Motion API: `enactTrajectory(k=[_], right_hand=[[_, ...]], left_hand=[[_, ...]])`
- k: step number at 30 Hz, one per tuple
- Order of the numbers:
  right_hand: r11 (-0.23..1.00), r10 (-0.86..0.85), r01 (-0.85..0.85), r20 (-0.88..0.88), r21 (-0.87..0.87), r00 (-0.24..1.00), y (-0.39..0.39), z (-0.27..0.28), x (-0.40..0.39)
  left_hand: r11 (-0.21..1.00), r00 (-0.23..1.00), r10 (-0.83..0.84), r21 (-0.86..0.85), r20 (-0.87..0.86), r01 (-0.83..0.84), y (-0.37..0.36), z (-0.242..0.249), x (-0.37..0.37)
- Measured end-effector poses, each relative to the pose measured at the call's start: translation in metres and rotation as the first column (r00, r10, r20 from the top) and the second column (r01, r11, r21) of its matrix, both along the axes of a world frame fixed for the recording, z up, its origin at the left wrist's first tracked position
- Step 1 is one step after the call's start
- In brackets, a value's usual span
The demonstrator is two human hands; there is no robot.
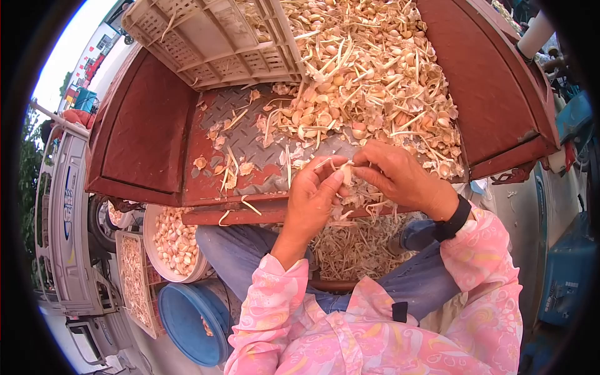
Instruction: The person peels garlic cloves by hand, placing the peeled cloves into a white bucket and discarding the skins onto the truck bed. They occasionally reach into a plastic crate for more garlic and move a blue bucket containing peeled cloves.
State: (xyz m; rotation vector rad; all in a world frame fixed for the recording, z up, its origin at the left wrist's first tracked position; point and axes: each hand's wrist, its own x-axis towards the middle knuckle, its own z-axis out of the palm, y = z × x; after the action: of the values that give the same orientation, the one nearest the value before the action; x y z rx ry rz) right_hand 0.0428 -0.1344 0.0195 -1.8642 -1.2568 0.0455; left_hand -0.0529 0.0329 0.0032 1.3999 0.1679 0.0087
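My left hand is closed in a pinch, holding a pale garlic piece between thumb and fingers. From the other side, the fingertips of my right hand are pressed together on the same garlic, partly covering it. Both hands are just above the front edge of a red metal cart bed. Beyond them, a large heap of garlic cloves, dry skins and stalks covers the bed's middle and right. Loose stalks and skin scraps lie around on the bed near my left hand.
A pale plastic crate stands tilted at the bed's back left. Low on the left are a white bucket of cloves, a blue round lid or tub and a shallow crate of scraps. Stalks and skins lie between my legs.
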Motion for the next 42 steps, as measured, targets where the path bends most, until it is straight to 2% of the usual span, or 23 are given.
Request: enactTrajectory(k=[5,9,11,12,15,16,18,19,20,23,24,26,27,28,29,30,31,32,35,38,41,42], right_hand=[[0.991,-0.093,0.097,0.038,-0.094,0.995,0.004,0.002,-0.009],[0.987,-0.105,0.123,0.17,-0.102,0.98,0.005,0.002,-0.009],[0.998,-0.057,0.056,-0.033,-0.02,0.998,0.003,0.002,-0.008],[0.999,-0.025,0.029,-0.134,0.027,0.991,0.003,0.001,-0.007],[0.995,-0.098,0.087,-0.404,-0.046,0.91,0.003,0.0,-0.001],[0.985,-0.162,0.122,-0.406,-0.124,0.9,0.001,0.003,0.007],[0.91,-0.317,0.312,0.028,-0.274,0.948,-0.009,0.0,0.015],[0.851,-0.352,0.422,0.257,-0.312,0.9,-0.012,-0.002,0.019],[0.84,-0.366,0.473,0.367,-0.265,0.855,-0.012,-0.007,0.023],[0.865,-0.325,0.416,0.317,-0.281,0.891,0.008,0.002,0.027],[0.859,-0.292,0.396,0.322,-0.326,0.9,0.012,-0.001,0.031],[0.84,-0.226,0.354,0.328,-0.412,0.917,0.019,-0.012,0.039],[0.843,-0.218,0.35,0.335,-0.409,0.917,0.02,-0.013,0.041],[0.846,-0.207,0.344,0.343,-0.408,0.916,0.02,-0.015,0.043],[0.849,-0.193,0.335,0.35,-0.409,0.917,0.019,-0.016,0.044],[0.861,-0.178,0.305,0.321,-0.406,0.93,0.018,-0.016,0.044],[0.872,-0.164,0.277,0.291,-0.404,0.942,0.016,-0.016,0.044],[0.881,-0.152,0.251,0.262,-0.401,0.953,0.014,-0.015,0.043],[0.902,-0.209,0.271,0.21,-0.336,0.955,0.009,-0.013,0.036],[0.921,-0.257,0.305,0.21,-0.241,0.943,0.013,-0.009,0.03],[0.913,-0.127,0.209,0.242,-0.351,0.962,0.023,-0.01,0.031],[0.9,-0.113,0.209,0.258,-0.382,0.959,0.025,-0.012,0.031]], left_hand=[[0.961,0.994,0.061,-0.264,-0.093,-0.084,-0.011,0.011,-0.007],[0.993,0.995,0.092,-0.076,0.044,-0.088,-0.022,0.002,-0.009],[0.995,0.984,0.103,-0.012,0.144,-0.103,-0.025,0.0,-0.011],[0.993,0.983,0.098,-0.085,0.156,-0.085,-0.025,-0.001,-0.01],[0.961,0.983,0.085,-0.273,0.161,-0.039,-0.023,-0.003,-0.008],[0.947,0.988,0.076,-0.319,0.134,-0.03,-0.022,-0.002,-0.01],[0.911,0.999,0.011,-0.413,0.036,0.004,-0.016,-0.001,-0.014],[0.886,0.998,-0.046,-0.463,-0.03,0.027,-0.01,-0.001,-0.017],[0.856,0.99,-0.108,-0.514,-0.091,0.046,-0.006,-0.001,-0.018],[0.721,0.962,-0.189,-0.693,-0.196,0.001,0.003,0.006,-0.022],[0.749,0.958,-0.165,-0.661,-0.233,-0.032,0.001,0.013,-0.022],[0.905,0.974,-0.126,-0.423,-0.19,0.034,0.005,0.015,-0.021],[0.956,0.981,-0.11,-0.288,-0.161,0.06,0.008,0.017,-0.019],[0.998,0.991,-0.05,-0.03,-0.124,0.047,0.009,0.021,-0.016],[0.981,0.998,0.036,0.195,-0.053,-0.025,0.012,0.02,-0.013],[0.909,0.994,0.101,0.403,0.034,-0.106,0.015,0.017,-0.01],[0.789,0.981,0.143,0.584,0.13,-0.192,0.018,0.016,-0.007],[0.779,0.982,0.142,0.599,0.125,-0.189,0.02,0.018,-0.004],[0.778,0.954,0.151,0.565,0.258,-0.276,0.019,0.013,0.005],[0.67,0.944,0.203,0.666,0.259,-0.327,0.017,0.018,0.008],[0.595,0.977,0.201,0.783,0.072,-0.18,0.02,0.038,0.005],[0.643,0.98,0.19,0.747,0.058,-0.169,0.021,0.036,0.006]])
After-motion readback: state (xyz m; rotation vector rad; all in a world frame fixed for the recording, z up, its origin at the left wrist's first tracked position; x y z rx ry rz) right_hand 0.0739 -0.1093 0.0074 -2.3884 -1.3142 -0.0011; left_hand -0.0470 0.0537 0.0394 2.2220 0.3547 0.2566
